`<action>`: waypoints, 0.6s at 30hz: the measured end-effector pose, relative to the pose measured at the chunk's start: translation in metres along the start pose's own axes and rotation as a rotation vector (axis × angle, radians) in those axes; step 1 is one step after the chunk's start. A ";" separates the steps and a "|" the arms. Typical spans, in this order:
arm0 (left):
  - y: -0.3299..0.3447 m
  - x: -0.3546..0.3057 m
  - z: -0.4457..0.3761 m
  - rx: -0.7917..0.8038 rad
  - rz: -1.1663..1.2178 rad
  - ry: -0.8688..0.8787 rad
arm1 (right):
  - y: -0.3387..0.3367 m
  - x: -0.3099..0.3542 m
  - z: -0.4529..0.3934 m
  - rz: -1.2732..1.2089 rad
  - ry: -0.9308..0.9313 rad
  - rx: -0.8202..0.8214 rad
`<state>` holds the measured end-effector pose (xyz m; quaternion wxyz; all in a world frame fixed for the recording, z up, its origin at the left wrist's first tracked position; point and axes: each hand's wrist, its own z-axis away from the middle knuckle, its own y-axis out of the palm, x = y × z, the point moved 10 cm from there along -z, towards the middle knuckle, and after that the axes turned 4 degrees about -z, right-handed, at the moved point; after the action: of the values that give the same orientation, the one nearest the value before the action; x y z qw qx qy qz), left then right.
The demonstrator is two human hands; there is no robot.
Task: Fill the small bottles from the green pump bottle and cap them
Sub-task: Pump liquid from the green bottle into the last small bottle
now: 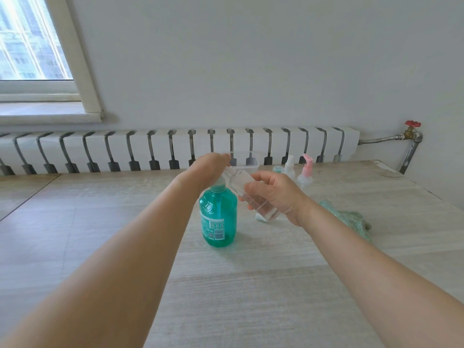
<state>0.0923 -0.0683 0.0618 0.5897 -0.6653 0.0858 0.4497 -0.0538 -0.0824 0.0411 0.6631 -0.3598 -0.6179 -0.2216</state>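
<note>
Head view, one entry. Green pump bottle: upright on the table, directly beneath the left hand, whose palm rests on the pump head; how its fingers lie cannot be told. Clear small bottle: tilted, mouth toward the pump spout, gripped round its body by the right hand. Beyond the right hand: pink-pump bottle, white-topped bottle, clear tub. Green cloth just right of that wrist.

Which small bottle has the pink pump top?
The small bottle with the pink pump stands at the table's far side, right of the white-topped bottle. The clear bottle in the right hand shows no top.
</note>
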 end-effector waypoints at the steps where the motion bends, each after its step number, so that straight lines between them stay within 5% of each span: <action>1: -0.001 -0.001 0.003 -0.003 0.000 0.012 | 0.000 -0.001 0.000 0.003 0.006 0.001; 18: 0.000 0.001 0.005 -0.029 -0.071 0.010 | 0.000 -0.009 0.002 -0.008 0.033 0.007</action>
<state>0.0902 -0.0639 0.0619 0.5951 -0.6788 0.0586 0.4262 -0.0562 -0.0818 0.0319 0.6734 -0.3515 -0.6091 -0.2280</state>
